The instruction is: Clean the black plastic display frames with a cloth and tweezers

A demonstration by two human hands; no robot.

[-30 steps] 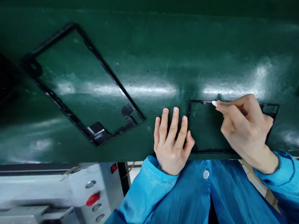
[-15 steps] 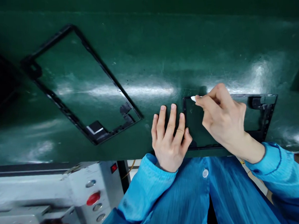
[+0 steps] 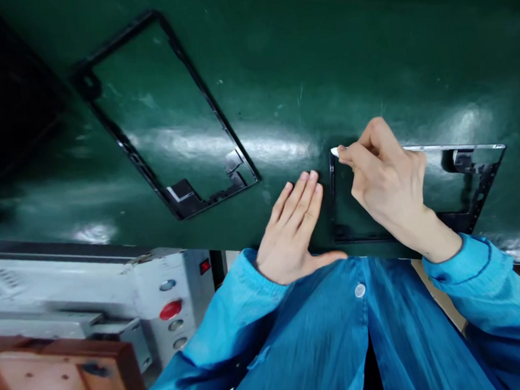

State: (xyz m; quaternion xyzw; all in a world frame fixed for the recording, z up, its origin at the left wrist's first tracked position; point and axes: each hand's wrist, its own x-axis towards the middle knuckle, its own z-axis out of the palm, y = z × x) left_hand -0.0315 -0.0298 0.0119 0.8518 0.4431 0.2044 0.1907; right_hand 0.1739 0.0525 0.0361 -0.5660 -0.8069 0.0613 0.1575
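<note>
A black rectangular frame [image 3: 488, 182] lies on the green table surface [image 3: 285, 50], close to its near edge. My right hand [image 3: 391, 189] is closed in a pinch on a small white pointed tool [image 3: 335, 152]. Its tip meets the frame at the far left corner; the rest of the tool is hidden in my fingers. Just left of the frame, my left hand [image 3: 293, 231] rests open and flat, fingers stretched out and thumb pointing right along the table edge. It holds nothing.
A second black frame [image 3: 205, 89] lies at an angle to the left. Dark objects [image 3: 7, 88] stand at the far left. Below the table edge are a grey machine with a red button [image 3: 170, 310] and a brown block with holes [image 3: 45, 376].
My left hand has turned, its fingers drawn closer together and its thumb swung out, away from the frame's left side. The pointed tool stays near the same corner. The whole view has shifted.
</note>
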